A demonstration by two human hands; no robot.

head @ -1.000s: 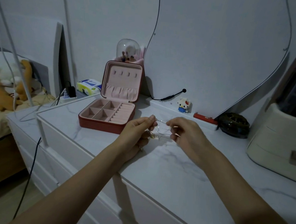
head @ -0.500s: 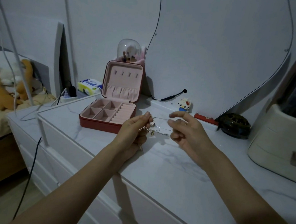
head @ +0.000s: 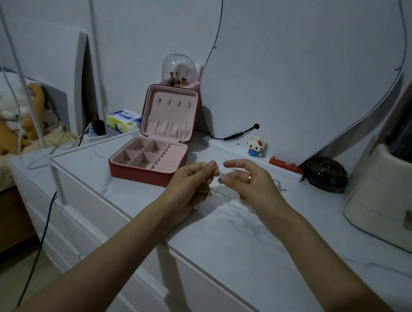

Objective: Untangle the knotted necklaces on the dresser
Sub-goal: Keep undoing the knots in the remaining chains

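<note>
Necklaces (head: 217, 192) between hands (mid-dresser (head: 254, 241))

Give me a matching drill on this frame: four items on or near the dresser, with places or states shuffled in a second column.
Items:
1. jewellery box
2. necklaces
3. block figure
4. tissue pack

Places or states:
A. stands on the ledge at the wall, right of the box
B. lid up, compartments bare
C. pinched between left hand and right hand
D. lies left of the raised lid, behind the dresser

Pairs: 1-B, 2-C, 3-A, 4-D
</note>
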